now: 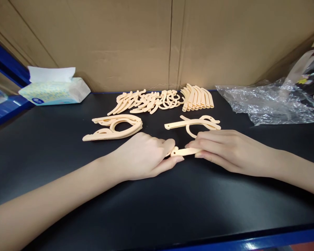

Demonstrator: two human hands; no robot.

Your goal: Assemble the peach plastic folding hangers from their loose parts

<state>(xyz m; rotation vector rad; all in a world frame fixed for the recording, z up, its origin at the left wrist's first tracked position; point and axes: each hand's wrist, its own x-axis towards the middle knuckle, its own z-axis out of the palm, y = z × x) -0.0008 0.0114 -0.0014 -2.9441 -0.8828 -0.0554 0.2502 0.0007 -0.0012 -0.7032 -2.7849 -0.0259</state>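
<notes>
Both of my hands meet at the middle of a black table (54, 167). My left hand (143, 157) is closed, its thumb and fingers pinching one end of a small cream plastic hanger piece (184, 151). My right hand (225, 151) grips the other end of that piece with its fingers curled over it. Just behind the hands lies a partly built cream hanger with a hook (193, 124). To its left sits a small stack of folded cream hangers (115, 128).
Loose cream hook parts (146, 101) and a row of arm parts (197, 97) lie at the back. A tissue pack (53, 91) sits back left, crumpled clear plastic (272, 103) back right. Cardboard (157, 42) walls the rear. The table has a blue front edge (277, 237).
</notes>
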